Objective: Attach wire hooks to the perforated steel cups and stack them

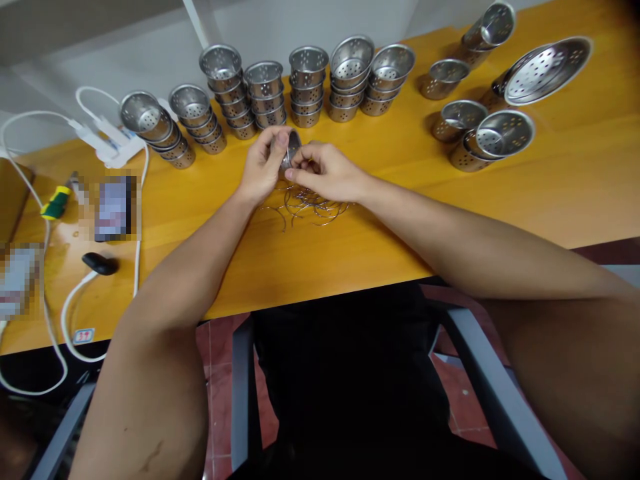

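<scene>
My left hand [263, 162] is wrapped round a small perforated metal cup [291, 151], which is tilted on its side with the mouth toward my right hand. The fingers of my right hand [325, 170] are bent and pinched together at the cup's rim. Whatever they pinch is too small and too covered to make out. Under both hands a loose heap of thin curved wires [320, 207] lies on the wooden table [280, 273]. Just behind my hands stand stacks of the same perforated cups [307, 87].
More perforated cups [493, 140] and a wide perforated bowl [547, 70] stand at the right. On the left lie a power strip [117, 148], white cables, a phone [114, 208], a yellow-green handled tool [56, 202] and a black oval object [100, 263]. A wall [265, 27] rises behind.
</scene>
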`<action>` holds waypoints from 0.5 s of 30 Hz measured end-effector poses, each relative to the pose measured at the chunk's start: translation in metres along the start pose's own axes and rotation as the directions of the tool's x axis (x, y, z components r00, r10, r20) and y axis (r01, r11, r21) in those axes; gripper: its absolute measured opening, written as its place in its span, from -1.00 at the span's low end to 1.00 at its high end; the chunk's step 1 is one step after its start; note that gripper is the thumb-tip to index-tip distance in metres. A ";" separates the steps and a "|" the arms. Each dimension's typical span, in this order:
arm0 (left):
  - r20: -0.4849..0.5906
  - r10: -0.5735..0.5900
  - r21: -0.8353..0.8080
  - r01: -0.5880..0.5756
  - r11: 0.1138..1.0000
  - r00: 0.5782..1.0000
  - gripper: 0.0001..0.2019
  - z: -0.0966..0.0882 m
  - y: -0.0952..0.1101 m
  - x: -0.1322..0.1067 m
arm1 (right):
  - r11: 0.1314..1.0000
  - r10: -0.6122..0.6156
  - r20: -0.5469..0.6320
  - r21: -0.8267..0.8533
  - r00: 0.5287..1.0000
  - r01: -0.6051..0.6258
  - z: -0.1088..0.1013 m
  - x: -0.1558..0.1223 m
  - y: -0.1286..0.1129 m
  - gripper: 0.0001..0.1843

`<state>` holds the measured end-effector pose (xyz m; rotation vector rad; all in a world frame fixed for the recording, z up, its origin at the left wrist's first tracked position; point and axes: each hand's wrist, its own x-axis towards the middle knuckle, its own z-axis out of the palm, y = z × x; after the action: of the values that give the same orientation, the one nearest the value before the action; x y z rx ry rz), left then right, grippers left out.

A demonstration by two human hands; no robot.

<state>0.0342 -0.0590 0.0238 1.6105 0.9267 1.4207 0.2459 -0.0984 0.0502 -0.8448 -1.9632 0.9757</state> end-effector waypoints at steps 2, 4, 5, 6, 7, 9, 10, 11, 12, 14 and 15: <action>-0.016 -0.013 0.010 0.013 1.000 1.000 -0.22 -0.001 -0.001 0.001 | 0.993 0.029 -0.014 0.115 0.999 -0.028 0.000 0.000 -0.001 -0.27; -0.014 -0.014 0.004 0.014 1.000 1.000 -0.23 -0.001 -0.003 0.002 | 0.974 0.080 -0.034 0.214 0.996 -0.070 -0.001 0.001 -0.002 -0.14; -0.006 -0.010 -0.001 0.010 1.000 1.000 -0.25 -0.001 -0.003 0.002 | 0.963 0.111 -0.042 0.252 0.993 -0.097 -0.002 0.002 -0.002 -0.10; 0.007 -0.007 -0.007 0.007 1.000 1.000 -0.26 0.000 -0.003 0.002 | 0.951 0.141 -0.047 0.284 0.989 -0.123 -0.002 0.003 -0.002 -0.07; 0.022 -0.006 -0.010 0.006 1.000 1.000 -0.26 0.000 -0.002 0.001 | 0.939 0.168 -0.050 0.312 0.985 -0.144 -0.003 0.005 -0.001 -0.05; 0.050 -0.007 -0.007 0.007 1.000 0.999 -0.24 0.002 0.002 -0.002 | 0.915 0.197 -0.052 0.369 0.979 -0.164 -0.005 0.007 -0.001 -0.02; 0.060 -0.003 -0.002 0.003 1.000 0.998 -0.22 0.003 0.004 -0.003 | 0.902 0.201 -0.048 0.398 0.978 -0.166 -0.006 0.007 0.000 -0.02; 0.068 0.005 0.005 -0.006 1.000 0.998 -0.21 0.003 0.007 -0.004 | 0.889 0.201 -0.041 0.426 0.979 -0.165 -0.007 0.008 0.000 -0.01; 0.070 0.017 0.012 -0.018 1.000 0.997 -0.20 0.004 0.009 -0.004 | 0.878 0.197 -0.036 0.451 0.980 -0.160 -0.008 0.008 0.001 0.01; 0.067 0.037 0.027 -0.039 0.999 0.997 -0.18 0.005 0.014 -0.005 | 0.863 0.184 -0.029 0.484 0.983 -0.147 -0.008 0.008 0.003 0.02; 0.066 0.040 0.033 -0.042 0.999 0.997 -0.16 0.005 0.015 -0.005 | 0.858 0.176 -0.027 0.495 0.984 -0.140 -0.008 0.008 0.005 0.02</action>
<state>0.0390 -0.0703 0.0347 1.6999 0.8889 1.3779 0.2497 -0.0869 0.0518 -0.7374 -1.4929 1.4435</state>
